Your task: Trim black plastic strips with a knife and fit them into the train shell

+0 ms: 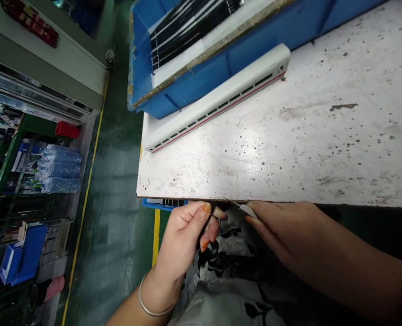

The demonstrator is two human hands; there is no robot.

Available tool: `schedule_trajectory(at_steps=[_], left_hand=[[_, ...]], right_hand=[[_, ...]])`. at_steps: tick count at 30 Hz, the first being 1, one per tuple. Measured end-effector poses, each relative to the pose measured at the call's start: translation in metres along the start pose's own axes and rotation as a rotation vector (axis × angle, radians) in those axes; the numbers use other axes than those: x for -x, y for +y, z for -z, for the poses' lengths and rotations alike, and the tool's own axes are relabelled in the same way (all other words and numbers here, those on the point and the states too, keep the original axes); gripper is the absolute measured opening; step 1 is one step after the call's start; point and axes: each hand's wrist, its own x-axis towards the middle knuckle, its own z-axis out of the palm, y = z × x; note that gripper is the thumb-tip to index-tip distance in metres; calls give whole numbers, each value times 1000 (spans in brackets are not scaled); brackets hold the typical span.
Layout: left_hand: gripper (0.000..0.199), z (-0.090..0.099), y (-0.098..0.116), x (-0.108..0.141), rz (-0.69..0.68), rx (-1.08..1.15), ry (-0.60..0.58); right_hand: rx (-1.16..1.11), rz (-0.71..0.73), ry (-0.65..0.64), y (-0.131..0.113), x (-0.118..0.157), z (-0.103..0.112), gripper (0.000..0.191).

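Just below the near edge of the scuffed white tabletop [289, 136], my left hand [180, 237] and my right hand [282, 231] meet in front of my patterned black-and-white clothing [228, 267]. My left fingers curl around a small tan piece [218, 213] with a dark tip. My right thumb and forefinger pinch a small white piece [247, 210], and a thin dark line runs from it. On the table lies a long white model train carriage shell [217, 97] with a red stripe and dark window slots, well away from both hands.
A blue plastic bin [187, 77] holding black-and-white strips [190, 31] stands at the table's far edge. A blue tray [163, 204] shows under the near edge. Left of the table are a green floor [116, 203] with yellow lines, shelving, and wrapped water bottles [60, 170].
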Motion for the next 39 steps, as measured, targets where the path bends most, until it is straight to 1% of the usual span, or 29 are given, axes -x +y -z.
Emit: schedule_trajectory(at_steps=[3,6,7,9,11,13,16,19,21,23,24,26,28,29,30,32,34,35,37,39], left_hand=[[36,4,10,7,-3,-43,-27],[38,4,17,15,-25,-119,-37],[38,4,19,17,-38,-155,-34],[42,3,21,21,-62,-252,-29],[47,2,23,23,-90,-358,-31],[52,2,23,25,-115,-448,-42],[54,2,25,27,-146,-523,-65],[54,1,26,28,-194,-578,-103],[41,1,25,27,-287,-649,-95],[18,0,20,26,-450,-755,-39],[17,-1,17,25,-545,-812,-6],[20,-2,10,23,-712,-909,35],[17,-4,4,19,-799,-942,52],[16,-5,2,17,-792,-927,54],[16,-6,1,15,-748,-888,47],[23,-8,-1,9,-564,-738,4],[32,-10,-3,3,-341,-526,-50],[33,-10,-4,0,-245,-417,-67],[29,-11,-8,-5,-102,-229,-77],[27,-12,-13,-10,-7,-96,-69]], right_hand=[[-139,39,78,0,-5,3,30],[-397,11,111,-7,-8,8,35],[-485,-13,109,-10,-8,9,33],[-603,-53,104,-17,-8,11,22],[-668,-79,137,-23,-7,11,14],[-705,-97,165,-28,-7,10,11],[-731,-96,176,-32,-6,7,10],[-768,-90,169,-34,-6,5,13],[-783,-114,162,-35,-5,5,18],[-785,-165,172,-36,-5,5,20],[-786,-194,180,-37,-5,5,20],[-790,-231,188,-37,-4,5,20],[-756,-211,189,-33,-3,6,20],[-704,-182,194,-30,-1,6,20],[-631,-148,208,-26,1,7,19],[-454,-78,235,-15,6,8,20],[-289,-38,249,-5,12,8,28],[-224,-24,241,-1,15,7,33],[-120,1,204,4,20,6,41],[-43,22,176,5,23,4,43]])
